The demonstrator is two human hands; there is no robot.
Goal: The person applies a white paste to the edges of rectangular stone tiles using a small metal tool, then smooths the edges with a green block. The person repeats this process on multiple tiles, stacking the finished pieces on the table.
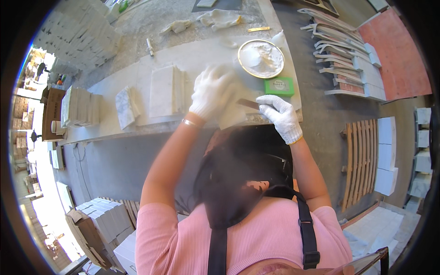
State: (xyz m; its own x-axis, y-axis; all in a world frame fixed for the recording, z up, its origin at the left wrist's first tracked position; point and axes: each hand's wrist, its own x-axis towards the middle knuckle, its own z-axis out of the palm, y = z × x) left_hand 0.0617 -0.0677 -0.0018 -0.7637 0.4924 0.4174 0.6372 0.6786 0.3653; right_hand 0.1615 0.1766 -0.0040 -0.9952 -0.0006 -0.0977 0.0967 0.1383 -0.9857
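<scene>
- Now your gloved left hand point(211, 93) closes over a white tile point(231, 114) at the workbench's point(114, 87) near edge.
- Your right hand point(280, 115) grips what seems a flat scraper point(248, 104), touching that tile.
- Just beyond sits the round paste dish point(261, 58).

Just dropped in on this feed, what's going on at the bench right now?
A person in white gloves is working at a stone workbench. The left hand presses down on a pale tile at the near edge of the bench, while the right hand holds a thin flat blade against it. Just beyond the hands sits a round dish of white paste beside a green box. A stack of white tiles lies to the left, and spare gloves lie farther back.
</scene>
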